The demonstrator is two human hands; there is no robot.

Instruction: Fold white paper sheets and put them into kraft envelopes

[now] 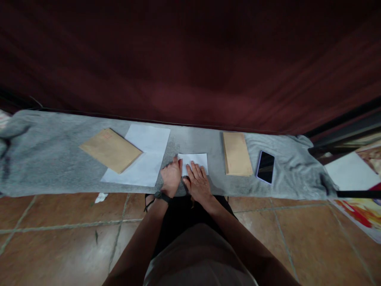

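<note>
A small folded sheet of white paper [195, 157] lies on the grey cloth in front of me. My left hand [172, 173], with a dark watch at the wrist, is closed at the paper's left edge, thumb along that edge and fingers curled. Pressed flat on the lower part of the sheet is my right hand [197, 182], its fingers stretched out and slightly apart. To the left, larger white sheets [154, 143] lie partly under a stack of brown envelopes [111, 150]. Another stack of brown envelopes [237, 154] rests to the right.
A phone [266, 167] with a dark screen lies right of the envelopes. Grey cloth [53, 159] covers the long narrow surface. Behind it hangs a dark red curtain [190, 71]. White paper and a colourful print are at the far right. A crumpled white scrap [101, 197] is on the tiled floor.
</note>
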